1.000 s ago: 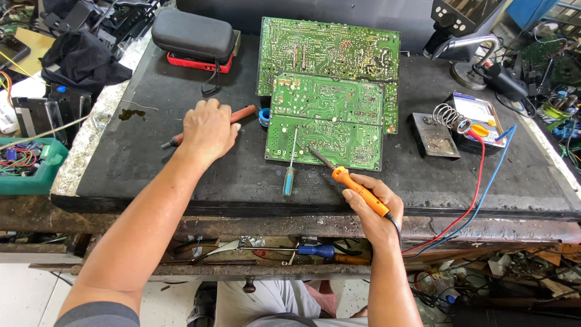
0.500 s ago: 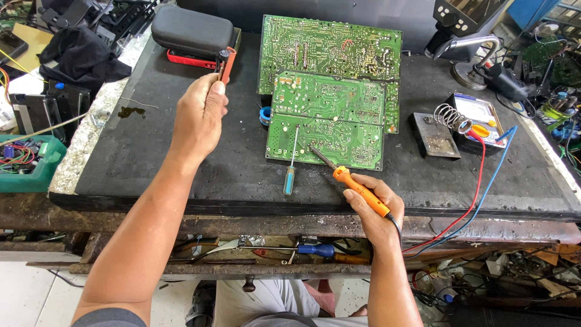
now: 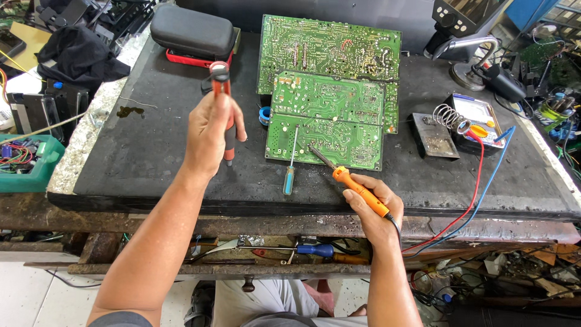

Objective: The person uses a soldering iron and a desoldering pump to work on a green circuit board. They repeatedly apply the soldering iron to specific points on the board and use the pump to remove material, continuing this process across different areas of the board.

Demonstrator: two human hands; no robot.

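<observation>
My left hand (image 3: 210,130) holds a red and black pen-shaped tool (image 3: 224,109) upright above the dark bench mat (image 3: 151,151), left of the boards. My right hand (image 3: 370,203) grips an orange-handled soldering iron (image 3: 348,181); its tip rests near the lower edge of the smallest green circuit board (image 3: 327,139). Two larger green boards (image 3: 330,48) lie stacked behind it. A blue-handled screwdriver (image 3: 290,163) lies across the small board's left edge onto the mat.
A black zip case (image 3: 193,30) sits on a red box at the back left. An iron stand with a coil (image 3: 445,118) and a meter with red and blue leads (image 3: 478,121) lie at the right. An open drawer with tools (image 3: 290,251) is below the bench edge.
My left hand picked the red and black tool off the mat and raised it upright, then drew it nearer to me. My right hand with the iron stayed put.
</observation>
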